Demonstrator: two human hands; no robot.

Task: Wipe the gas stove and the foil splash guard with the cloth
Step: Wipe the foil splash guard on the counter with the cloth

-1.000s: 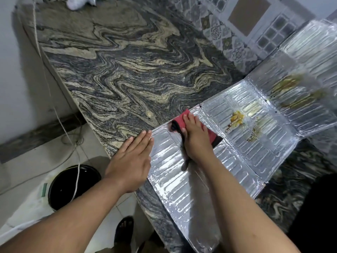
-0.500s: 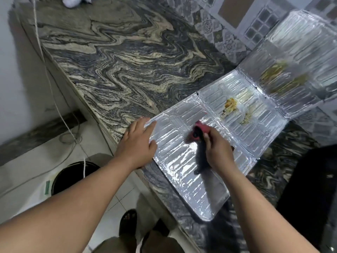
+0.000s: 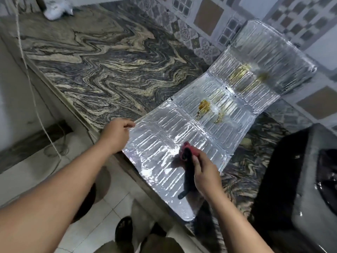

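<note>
The foil splash guard [image 3: 206,136] lies unfolded across the marble counter, its far panel leaning up against the tiled wall. Yellow-brown grease stains [image 3: 205,106] mark the middle and far panels. My right hand [image 3: 207,172] grips a red and black cloth [image 3: 187,157] bunched on the near panel, a black tail of it trailing toward me. My left hand [image 3: 116,133] pinches the near-left corner of the foil at the counter's edge. The dark gas stove [image 3: 299,179] sits at the right, only partly in view.
The swirled marble counter [image 3: 102,70] stretches away to the left, with a white bundle [image 3: 56,9] at its far end. A white cord [image 3: 34,92] hangs along the counter's left side. Below are floor tiles and my sandalled feet [image 3: 125,232].
My right hand has dragged the cloth back toward me over the near panel and bunched it up. My left hand went from flat on the foil to pinching its corner.
</note>
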